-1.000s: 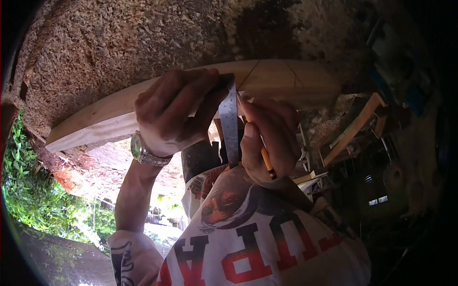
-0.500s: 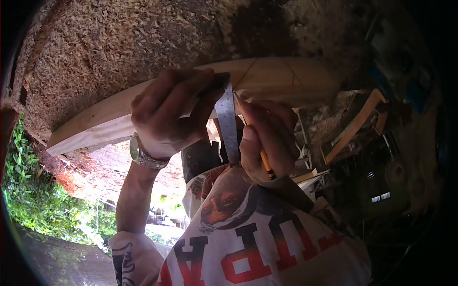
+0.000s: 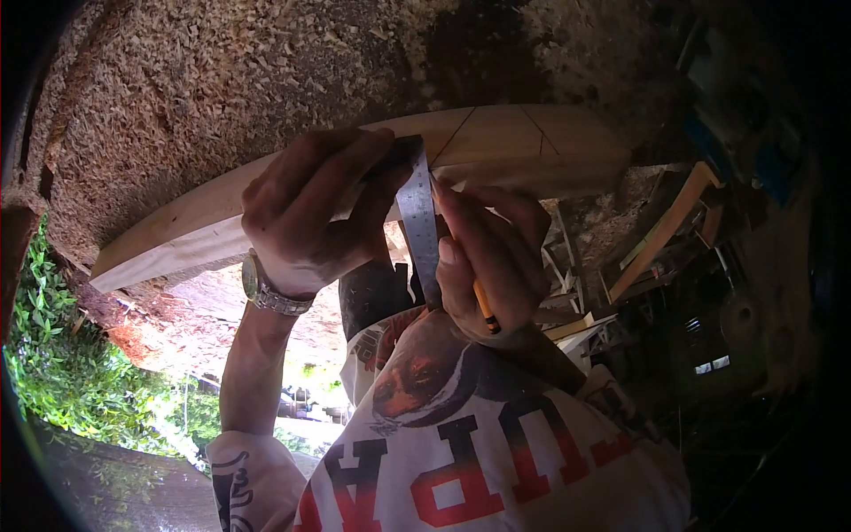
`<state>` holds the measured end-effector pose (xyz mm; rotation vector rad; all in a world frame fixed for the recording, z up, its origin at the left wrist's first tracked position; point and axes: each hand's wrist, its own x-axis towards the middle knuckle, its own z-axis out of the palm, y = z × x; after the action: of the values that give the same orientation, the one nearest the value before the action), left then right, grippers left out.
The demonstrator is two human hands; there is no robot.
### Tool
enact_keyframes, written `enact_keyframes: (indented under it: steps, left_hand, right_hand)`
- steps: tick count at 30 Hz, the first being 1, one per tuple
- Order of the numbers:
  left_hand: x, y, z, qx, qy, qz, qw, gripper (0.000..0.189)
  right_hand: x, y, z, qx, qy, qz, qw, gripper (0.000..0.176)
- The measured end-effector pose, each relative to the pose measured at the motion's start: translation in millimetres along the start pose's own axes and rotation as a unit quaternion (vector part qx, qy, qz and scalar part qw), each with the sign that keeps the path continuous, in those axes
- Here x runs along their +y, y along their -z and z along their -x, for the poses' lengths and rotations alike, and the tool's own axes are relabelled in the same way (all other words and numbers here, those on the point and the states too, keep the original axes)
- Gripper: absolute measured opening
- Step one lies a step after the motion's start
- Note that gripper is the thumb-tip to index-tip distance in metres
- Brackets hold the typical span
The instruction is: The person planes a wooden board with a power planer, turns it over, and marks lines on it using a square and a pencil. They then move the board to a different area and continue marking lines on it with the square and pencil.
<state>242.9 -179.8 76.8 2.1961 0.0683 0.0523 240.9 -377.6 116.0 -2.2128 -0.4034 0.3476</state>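
A curved, pale wooden piece point(image 3: 514, 142) lies across the view, with dark pencil lines on its upper face right of the hands. My left hand point(image 3: 306, 208) is closed around the dark stock of a try square point(image 3: 418, 217), pressed against the wood. The square's metal blade crosses the near side of the piece and extends toward my body. In my right hand point(image 3: 501, 253), fingers pinch a yellow pencil point(image 3: 485, 306), its point at the blade's right edge, against or very near the wood. Fingers partly cover the pencil's shaft and the square's stock.
Wood shavings point(image 3: 213, 80) cover the surface beyond the piece. Timber lengths point(image 3: 660, 235) lean at the right, near a dim blue object point(image 3: 771, 177). Green plants point(image 3: 62, 328) and bright daylight are at the lower left.
My right hand and the pencil have shifted slightly left, with the pencil tip a little lower along the blade's edge. My left hand stays on the try square, nearly still.
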Motion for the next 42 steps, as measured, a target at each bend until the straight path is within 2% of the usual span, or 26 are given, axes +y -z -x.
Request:
enact_keyframes:
  steps: [24,27,30,36,42]
  left_hand:
    - [-8.3,3.0,5.4,-0.025,-0.042,0.03,0.998,0.04]
    - [-8.3,3.0,5.8,-0.023,-0.039,0.024,0.999,0.041]
    - [-10.1,-2.9,2.1,0.015,-0.074,0.016,0.997,0.04]
    - [-7.3,3.5,4.5,-0.027,-0.04,0.014,0.999,0.039]
    - [-8.6,3.1,3.3,-0.019,-0.046,0.015,0.999,0.039]
  right_hand:
    - [-1.7,-5.2,2.9,-0.004,0.013,0.031,0.999,0.036]
    - [-3.2,-4.4,3.1,-0.01,0.01,0.039,0.999,0.036]
    - [-3.8,-4.5,4.3,-0.009,0.006,0.039,0.999,0.036]
    - [-1.6,-9.2,8.1,0.013,0.016,0.04,0.999,0.036]
    - [-3.5,-10.3,16.0,0.017,0.009,0.045,0.999,0.034]
